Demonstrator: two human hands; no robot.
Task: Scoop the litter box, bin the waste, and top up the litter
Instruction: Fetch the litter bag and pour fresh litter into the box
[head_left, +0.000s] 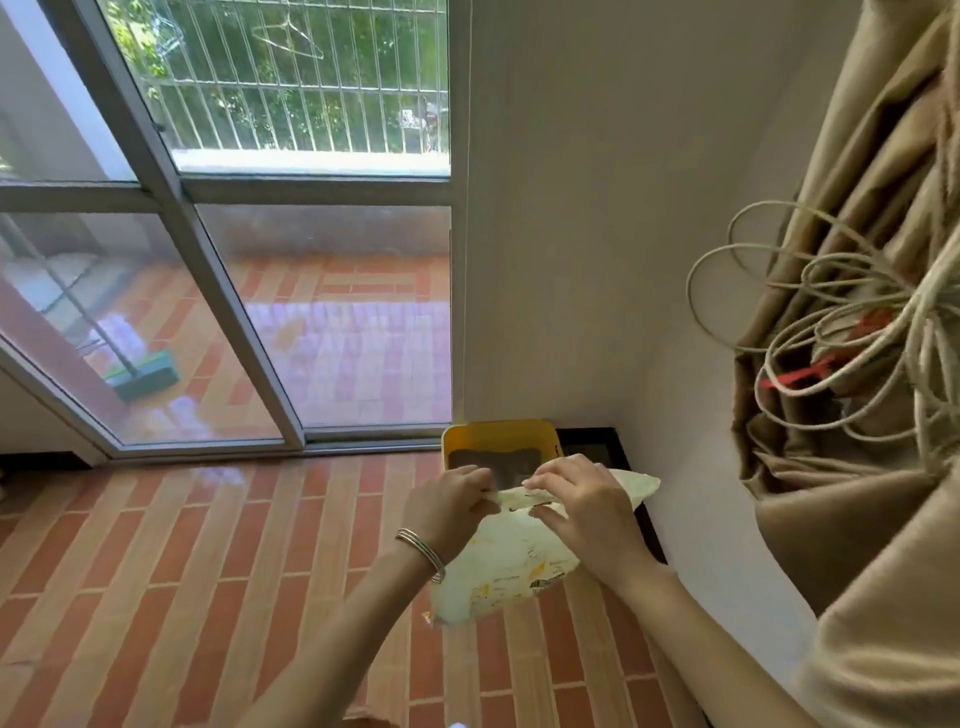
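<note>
Litter bag (511, 564) above litter box (498, 436)

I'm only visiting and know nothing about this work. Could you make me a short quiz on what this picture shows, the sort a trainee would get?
1. True or false: only one hand grips the pale bag.
2. Multiple choice: the yellow litter box sits A) out on the balcony, B) on the floor by the white wall, C) on a table.
3. Fill in: the left hand wears thin ___ at the wrist.

Key: 1. False; the right hand grips the bag's top too. 2. B. 3. Bangles.
</note>
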